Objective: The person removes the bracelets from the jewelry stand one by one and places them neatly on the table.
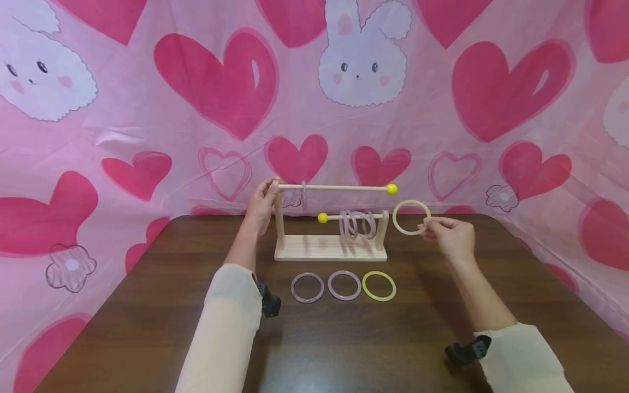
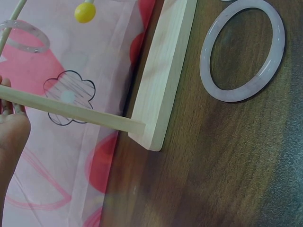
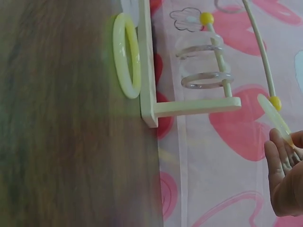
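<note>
A wooden bangle stand (image 1: 330,252) has two rods, each tipped with a yellow ball. My left hand (image 1: 260,208) grips the top of its taller left post (image 2: 71,111). One lilac bangle (image 1: 304,197) hangs near the left end of the upper rod (image 1: 344,188); several more hang on the lower rod (image 1: 334,217). Between thumb and fingertips, my right hand (image 1: 456,239) pinches a pale yellow bangle (image 1: 411,202), held up just right of the upper rod's yellow ball (image 1: 391,189). In the right wrist view this bangle (image 3: 274,116) appears nearly edge-on beside that ball.
In front of the stand, two lilac bangles (image 1: 307,301) and a yellow bangle (image 1: 379,299) lie in a row on the dark wooden table (image 1: 344,338). Behind the table hangs a pink cloth (image 1: 304,114) printed with hearts and rabbits.
</note>
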Available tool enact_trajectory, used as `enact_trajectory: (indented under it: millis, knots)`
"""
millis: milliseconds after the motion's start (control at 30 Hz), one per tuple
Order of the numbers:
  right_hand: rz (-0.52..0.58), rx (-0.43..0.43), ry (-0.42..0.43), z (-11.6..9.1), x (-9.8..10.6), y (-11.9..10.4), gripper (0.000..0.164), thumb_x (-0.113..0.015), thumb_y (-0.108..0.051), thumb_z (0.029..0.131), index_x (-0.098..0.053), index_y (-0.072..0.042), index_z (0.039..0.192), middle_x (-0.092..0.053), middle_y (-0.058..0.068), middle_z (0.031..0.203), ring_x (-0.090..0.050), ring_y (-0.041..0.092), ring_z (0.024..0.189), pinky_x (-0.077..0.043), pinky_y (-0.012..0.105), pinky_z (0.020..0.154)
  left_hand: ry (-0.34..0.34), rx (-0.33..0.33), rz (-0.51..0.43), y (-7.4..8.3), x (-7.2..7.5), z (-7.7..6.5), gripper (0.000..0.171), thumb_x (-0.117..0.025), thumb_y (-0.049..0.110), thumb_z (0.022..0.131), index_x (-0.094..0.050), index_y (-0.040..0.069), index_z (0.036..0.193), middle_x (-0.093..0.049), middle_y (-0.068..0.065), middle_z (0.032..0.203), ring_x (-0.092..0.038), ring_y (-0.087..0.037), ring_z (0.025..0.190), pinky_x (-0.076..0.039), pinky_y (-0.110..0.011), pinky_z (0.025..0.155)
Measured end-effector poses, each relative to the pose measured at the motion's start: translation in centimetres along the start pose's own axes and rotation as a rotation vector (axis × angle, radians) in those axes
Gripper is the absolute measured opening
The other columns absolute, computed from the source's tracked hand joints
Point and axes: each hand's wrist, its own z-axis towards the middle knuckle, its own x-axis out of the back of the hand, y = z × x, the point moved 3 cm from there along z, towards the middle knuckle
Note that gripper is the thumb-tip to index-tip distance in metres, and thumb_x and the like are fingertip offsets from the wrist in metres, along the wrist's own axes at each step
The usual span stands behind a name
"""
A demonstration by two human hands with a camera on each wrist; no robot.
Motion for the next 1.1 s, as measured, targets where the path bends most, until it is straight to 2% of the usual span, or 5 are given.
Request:
enact_trajectory:
  millis: [167,400,500,633,1100]
  knots:
    - [-0.031,-0.013,-0.085,0.0,0.7,0.6,0.008,-0.065,0.0,0.081,-0.07,0.005,0.083,-0.067,0.007,0.065,-0.066,0.014,0.059,-0.052,0.026,0.054,0.0,0.012,-0.006,0.0,0.0,0.1,0.009,-0.048,0.015,0.097,-0.055,0.019,0.1,-0.055,0.009,0.09,-0.045,-0.01,0.09,-0.037,-0.023,0.078]
    - [-0.17,-0.115,-0.143,-1.6,0.4,-0.7,0.022,-0.056,0.003,0.087,-0.069,-0.009,0.074,-0.067,0.0,0.063,-0.064,0.009,0.056,-0.052,0.023,0.055,0.021,0.003,-0.018,0.1,-0.2,0.1,0.009,-0.048,0.012,0.097,-0.054,0.013,0.104,-0.056,0.008,0.088,-0.046,-0.01,0.088,-0.037,-0.023,0.08]
    - [-0.251,-0.135,-0.171,-1.9,0.6,-0.7,0.014,-0.055,0.001,0.088,-0.067,0.008,0.086,-0.067,-0.001,0.064,-0.064,0.007,0.057,-0.052,0.023,0.056,0.018,-0.005,-0.014,0.2,-0.2,0.1,0.009,-0.048,0.012,0.097,-0.054,0.013,0.104,-0.055,0.009,0.088,-0.046,-0.009,0.088,-0.036,-0.024,0.082]
    - [-0.353,-0.136,-0.203,-2.2,0.8,-0.5,0.032,-0.054,-0.002,0.089,-0.052,0.026,0.104,-0.067,-0.001,0.064,-0.063,0.006,0.057,-0.052,0.025,0.057,0.018,-0.009,-0.01,0.2,-0.2,0.1,0.009,-0.047,0.012,0.097,-0.054,0.014,0.103,-0.056,0.009,0.088,-0.047,-0.009,0.088,-0.036,-0.024,0.085]
    - [-0.549,-0.17,-0.257,-2.4,1.7,0.5,0.033,-0.058,-0.007,0.087,-0.057,0.022,0.102,-0.067,0.005,0.066,-0.06,0.01,0.055,-0.053,0.031,0.059,0.018,0.002,0.003,0.1,0.0,0.0,0.01,-0.048,0.012,0.097,-0.053,0.012,0.106,-0.056,0.009,0.089,-0.047,-0.009,0.09,-0.035,-0.025,0.088]
